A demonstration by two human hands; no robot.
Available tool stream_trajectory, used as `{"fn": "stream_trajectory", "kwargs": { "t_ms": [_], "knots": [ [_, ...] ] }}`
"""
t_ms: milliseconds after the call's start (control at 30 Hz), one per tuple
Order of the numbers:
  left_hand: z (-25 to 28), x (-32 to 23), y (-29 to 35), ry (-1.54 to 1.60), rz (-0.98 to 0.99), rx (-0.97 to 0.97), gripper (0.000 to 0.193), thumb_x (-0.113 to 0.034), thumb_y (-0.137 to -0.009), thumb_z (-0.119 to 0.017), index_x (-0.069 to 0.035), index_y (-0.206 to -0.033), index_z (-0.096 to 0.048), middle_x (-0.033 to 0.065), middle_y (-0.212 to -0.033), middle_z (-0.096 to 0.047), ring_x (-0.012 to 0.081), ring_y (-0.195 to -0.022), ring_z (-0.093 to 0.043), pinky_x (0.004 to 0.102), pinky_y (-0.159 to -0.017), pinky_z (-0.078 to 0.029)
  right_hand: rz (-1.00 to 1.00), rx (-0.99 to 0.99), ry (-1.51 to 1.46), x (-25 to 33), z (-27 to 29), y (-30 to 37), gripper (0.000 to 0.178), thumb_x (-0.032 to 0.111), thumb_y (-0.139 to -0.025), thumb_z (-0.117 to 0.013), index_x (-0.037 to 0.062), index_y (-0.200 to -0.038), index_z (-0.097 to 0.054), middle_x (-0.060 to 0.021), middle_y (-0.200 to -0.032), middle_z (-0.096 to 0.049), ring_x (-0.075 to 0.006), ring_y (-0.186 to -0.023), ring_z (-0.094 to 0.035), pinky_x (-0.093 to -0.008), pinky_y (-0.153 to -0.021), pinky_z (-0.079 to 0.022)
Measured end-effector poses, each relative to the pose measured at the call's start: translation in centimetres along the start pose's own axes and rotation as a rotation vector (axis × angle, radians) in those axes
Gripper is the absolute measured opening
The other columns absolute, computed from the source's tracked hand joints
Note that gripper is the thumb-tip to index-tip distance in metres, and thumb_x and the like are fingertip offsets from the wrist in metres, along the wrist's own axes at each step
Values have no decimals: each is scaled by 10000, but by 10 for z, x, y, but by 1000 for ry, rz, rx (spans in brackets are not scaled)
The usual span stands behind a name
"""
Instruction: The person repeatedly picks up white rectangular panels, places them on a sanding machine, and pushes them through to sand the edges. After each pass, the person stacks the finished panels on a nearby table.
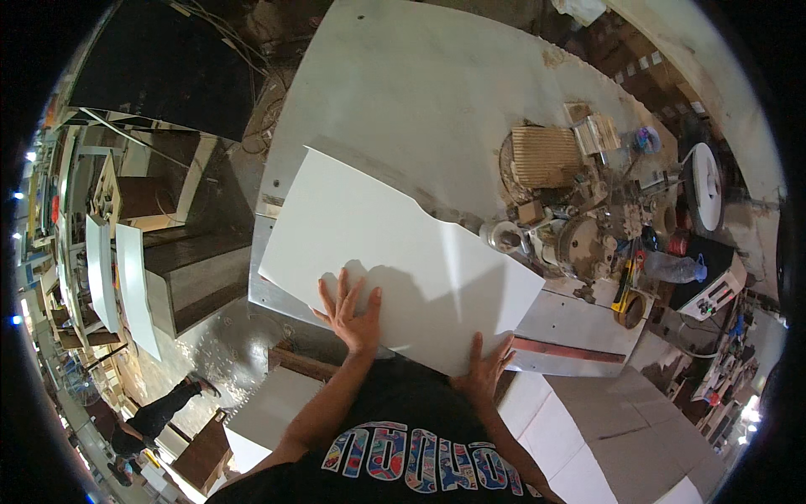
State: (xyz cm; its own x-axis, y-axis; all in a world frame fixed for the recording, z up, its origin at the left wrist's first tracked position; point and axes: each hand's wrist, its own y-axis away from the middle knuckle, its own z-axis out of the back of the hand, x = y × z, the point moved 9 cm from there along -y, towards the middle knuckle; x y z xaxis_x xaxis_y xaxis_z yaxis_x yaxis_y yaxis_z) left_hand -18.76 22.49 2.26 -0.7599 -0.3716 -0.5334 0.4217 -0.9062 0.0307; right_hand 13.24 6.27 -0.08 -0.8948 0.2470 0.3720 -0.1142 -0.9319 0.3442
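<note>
A large white board (pixel 378 244) with a notched, curved far edge lies tilted across the grey metal worktable in front of me. My left hand (pixel 350 317) is open, its fingers spread flat on the board close to its near left edge. At the near right corner, my right hand (pixel 484 368) touches the board's edge with thumb and fingers stretched out and apart. Just past the board's right part stands a dusty machine head (pixel 579 244) with rollers and a round metal roller (pixel 504 236) beside the board's edge.
The grey worktable (pixel 403 101) reaches far ahead. A yellow-handled tool (pixel 623 290), a tape roll (pixel 631 311) and a plastic bottle (pixel 672 267) lie at right. A control box (pixel 714 286) stands beyond. White panels (pixel 134 286) lean at left; stacked boards (pixel 621 428) are at lower right. Another person (pixel 155 416) is at lower left.
</note>
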Motion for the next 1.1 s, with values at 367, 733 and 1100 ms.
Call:
{"fn": "stream_trajectory", "kwargs": {
  "t_ms": [367,733,1100],
  "knots": [
    [45,84,-102,-37,39,-72,760,-434,-870,-955,-222,-1551,-691,80,-1806,-439,398,-1721,-248,837,-1296,-65,47,91,67,52,-18,-29,1495,425,-588,-1033,209,-1810,-199,-525,-1721,28,-713,-1639,4,-850,-1289,-120],
    [117,189,-251,-252,91,54,1121,-802,-783,-868,-156,-1650,-570,151,-1609,-619,413,-1605,-412,742,-1329,-78,170,24,93,114,-20,-45,1428,637,-670,-992,165,-1807,-268,-541,-1721,-16,-689,-1659,-14,-816,-1307,-134],
    [143,253,-251,18,458,109,1042,-684,-745,-976,-175,-1585,-629,129,-1499,-697,419,-1524,-445,661,-1245,-254,243,-62,-88,158,16,-73,1224,523,-849,-934,53,-1774,-284,-429,-1774,-159,-597,-1667,-198,-675,-1344,-259]
  ]
}}
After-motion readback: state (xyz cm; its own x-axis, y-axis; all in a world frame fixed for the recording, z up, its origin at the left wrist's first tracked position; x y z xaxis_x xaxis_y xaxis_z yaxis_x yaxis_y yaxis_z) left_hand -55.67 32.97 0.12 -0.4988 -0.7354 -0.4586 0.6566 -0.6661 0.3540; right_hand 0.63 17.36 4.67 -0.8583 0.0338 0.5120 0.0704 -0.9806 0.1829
